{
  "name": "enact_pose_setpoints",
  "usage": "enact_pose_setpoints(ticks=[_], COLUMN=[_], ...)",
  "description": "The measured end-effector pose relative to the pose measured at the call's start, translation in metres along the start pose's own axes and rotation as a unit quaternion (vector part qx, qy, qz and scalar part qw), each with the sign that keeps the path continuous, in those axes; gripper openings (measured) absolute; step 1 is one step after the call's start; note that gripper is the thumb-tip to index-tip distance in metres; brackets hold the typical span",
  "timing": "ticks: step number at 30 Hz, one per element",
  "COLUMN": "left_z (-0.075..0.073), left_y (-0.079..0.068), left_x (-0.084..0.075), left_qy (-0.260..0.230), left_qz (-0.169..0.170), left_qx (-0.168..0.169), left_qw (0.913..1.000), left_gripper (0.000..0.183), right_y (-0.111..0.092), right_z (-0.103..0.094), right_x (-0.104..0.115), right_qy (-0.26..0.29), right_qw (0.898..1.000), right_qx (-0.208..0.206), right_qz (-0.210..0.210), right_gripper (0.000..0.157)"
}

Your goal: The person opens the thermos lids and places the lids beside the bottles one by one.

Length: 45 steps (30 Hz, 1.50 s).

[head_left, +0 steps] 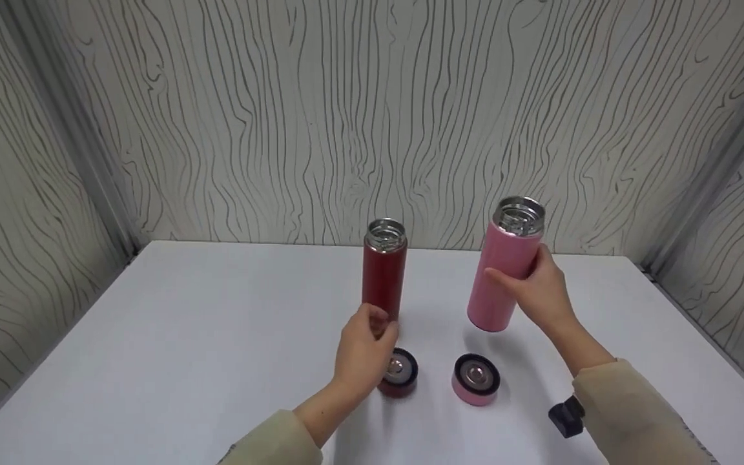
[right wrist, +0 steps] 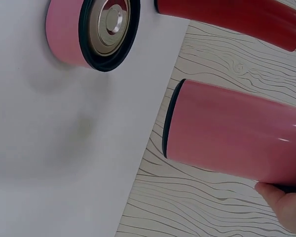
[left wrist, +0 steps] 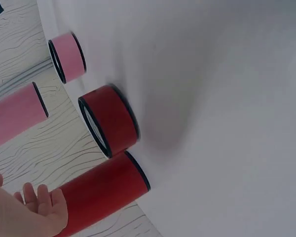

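Observation:
My right hand [head_left: 543, 294] grips a pink thermos bottle [head_left: 500, 274] round its side, thumb across the front. The bottle is held above the table, leaning slightly, with its steel mouth uncovered. A dark red thermos bottle [head_left: 383, 274], also uncapped, stands upright on the table. My left hand [head_left: 360, 355] is close in front of its lower part, fingers loosely bent and gripping nothing. Below that hand lies the red lid [left wrist: 109, 120], partly covered by it in the head view. To its right, the pink lid [head_left: 476, 381] rests with its inner side up.
The white table [head_left: 230, 323] runs back to a wall [head_left: 320, 116] with a wood-grain line pattern. Panels with the same pattern close off both sides. A small black object [head_left: 566, 416] sits at the right sleeve.

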<state>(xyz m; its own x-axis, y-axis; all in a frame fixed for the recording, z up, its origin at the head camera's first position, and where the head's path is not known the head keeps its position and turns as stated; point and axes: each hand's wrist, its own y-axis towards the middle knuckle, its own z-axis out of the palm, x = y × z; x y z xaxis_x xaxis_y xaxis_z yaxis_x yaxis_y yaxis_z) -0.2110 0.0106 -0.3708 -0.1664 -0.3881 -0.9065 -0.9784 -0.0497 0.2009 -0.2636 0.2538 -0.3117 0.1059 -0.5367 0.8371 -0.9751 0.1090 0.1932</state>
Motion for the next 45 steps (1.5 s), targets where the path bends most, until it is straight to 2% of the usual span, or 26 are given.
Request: enact_pose_setpoints(ticks=[8,19,31,45], left_z=[-0.014,-0.021,-0.024,-0.021], left_y=[0.002,0.000,-0.003,-0.011], left_x=[0.013,0.021,0.023,0.019], left_qy=[0.028,0.053,0.060,0.060], left_qz=[-0.011,-0.018,-0.027,-0.025], left_qx=[-0.020,-0.028,-0.026,-0.011], left_qw=[0.9993,0.9981,0.9975,0.9978], left_gripper=[0.012,0.013,0.013,0.012], right_y=[0.014,0.029,0.032,0.025], right_z=[0.014,0.029,0.044,0.040], right_x=[-0.004,-0.019,-0.024,-0.029], right_qy=[0.011,-0.002,0.000,0.006], right_qw=[1.000,0.998,0.996,0.995], right_qx=[0.023,0.051,0.082,0.086], right_qz=[0.016,0.023,0.021,0.051], right_gripper=[0.088,0.085,0.082,0.083])
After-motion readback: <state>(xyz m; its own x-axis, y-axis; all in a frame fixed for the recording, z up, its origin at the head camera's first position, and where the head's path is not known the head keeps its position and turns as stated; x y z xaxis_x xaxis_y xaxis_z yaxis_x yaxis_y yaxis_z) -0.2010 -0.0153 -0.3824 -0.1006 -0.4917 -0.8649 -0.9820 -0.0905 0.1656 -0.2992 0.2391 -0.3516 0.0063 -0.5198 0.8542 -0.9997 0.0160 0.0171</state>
